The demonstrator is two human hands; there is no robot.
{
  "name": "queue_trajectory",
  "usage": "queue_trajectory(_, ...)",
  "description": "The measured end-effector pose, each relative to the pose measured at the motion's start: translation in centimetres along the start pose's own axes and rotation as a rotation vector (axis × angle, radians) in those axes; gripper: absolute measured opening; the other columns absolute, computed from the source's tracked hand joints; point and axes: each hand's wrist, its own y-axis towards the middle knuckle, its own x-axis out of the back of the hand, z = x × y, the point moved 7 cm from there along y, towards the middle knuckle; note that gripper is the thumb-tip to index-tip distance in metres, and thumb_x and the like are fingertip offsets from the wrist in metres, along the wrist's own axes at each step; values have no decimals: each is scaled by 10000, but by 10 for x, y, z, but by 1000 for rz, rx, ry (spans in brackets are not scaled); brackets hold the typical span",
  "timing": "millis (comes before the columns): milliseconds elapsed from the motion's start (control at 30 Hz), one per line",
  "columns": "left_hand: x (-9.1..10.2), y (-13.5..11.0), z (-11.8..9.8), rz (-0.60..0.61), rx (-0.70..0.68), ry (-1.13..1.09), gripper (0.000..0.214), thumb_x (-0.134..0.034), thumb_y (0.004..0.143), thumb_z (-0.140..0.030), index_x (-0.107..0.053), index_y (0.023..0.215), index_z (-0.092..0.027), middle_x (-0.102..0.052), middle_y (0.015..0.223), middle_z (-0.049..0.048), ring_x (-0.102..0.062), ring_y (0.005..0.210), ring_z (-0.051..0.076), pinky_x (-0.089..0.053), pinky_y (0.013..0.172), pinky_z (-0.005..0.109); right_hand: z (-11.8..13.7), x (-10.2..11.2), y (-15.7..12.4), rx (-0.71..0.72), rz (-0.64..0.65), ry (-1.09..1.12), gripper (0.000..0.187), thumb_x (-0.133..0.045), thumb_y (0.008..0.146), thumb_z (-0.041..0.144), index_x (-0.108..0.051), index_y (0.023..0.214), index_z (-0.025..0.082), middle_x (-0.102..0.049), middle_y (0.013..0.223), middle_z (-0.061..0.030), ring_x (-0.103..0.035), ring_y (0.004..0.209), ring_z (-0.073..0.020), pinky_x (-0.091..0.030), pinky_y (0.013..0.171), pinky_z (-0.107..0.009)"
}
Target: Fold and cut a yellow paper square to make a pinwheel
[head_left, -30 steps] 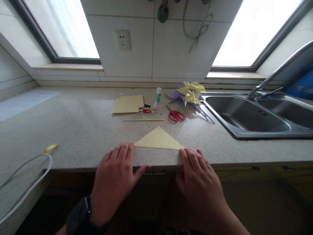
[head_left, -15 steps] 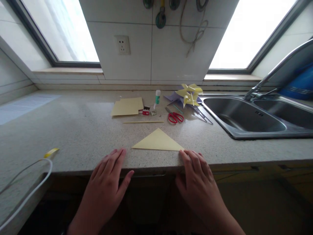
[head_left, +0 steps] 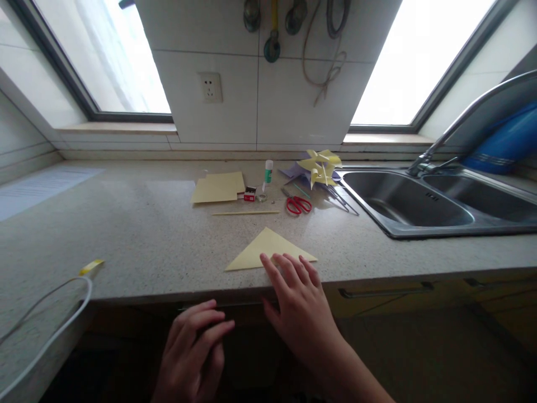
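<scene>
A pale yellow sheet of paper (head_left: 255, 252), folded into a triangle, lies near the counter's front edge with its peak pointing away from me. The fingers of my right hand (head_left: 300, 294) are spread over its near edge, open, the fingertips on or just above the paper. In front of the counter edge, my left hand (head_left: 193, 347) is off the paper, its fingers loosely bent and apart with nothing visible in them. Beyond the triangle lies a thin wooden stick (head_left: 245, 212). Red-handled scissors (head_left: 298, 205) rest behind it to the right.
Yellow paper squares (head_left: 216, 190), a small red box (head_left: 250, 194) and a glue stick (head_left: 268, 171) stand farther back. Yellow and purple pinwheels (head_left: 321, 167) lie beside the sink (head_left: 398, 230). A white cable (head_left: 54, 333) crosses the left counter; a printed sheet (head_left: 42, 184) lies behind.
My right hand has moved left from the triangle's right corner to its near edge. My left hand has drawn back toward me and its fingers have curled. The triangle has turned slightly.
</scene>
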Motion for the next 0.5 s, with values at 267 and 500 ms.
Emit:
queue_trajectory(267,-20,0,-22,127,-86,-194,291,-522,891,-35,-668,1088,-192,-705,852,43,-641,773,171,-554,661,261,-11,35,-16,2,-228,330,191,-579,968,149,-701,1072,252,-741,1003,-29,-661,953,-213,-483,910,-416)
queue_trajectory(500,24,95,18,21,279,-398,495,-691,887,-371,-528,1336,-243,-608,1266,102,-610,1011,226,-549,818,354,-40,51,7,-304,-255,878,111,-606,973,298,-702,987,244,-745,887,-3,-691,792,-149,-554,704,-266)
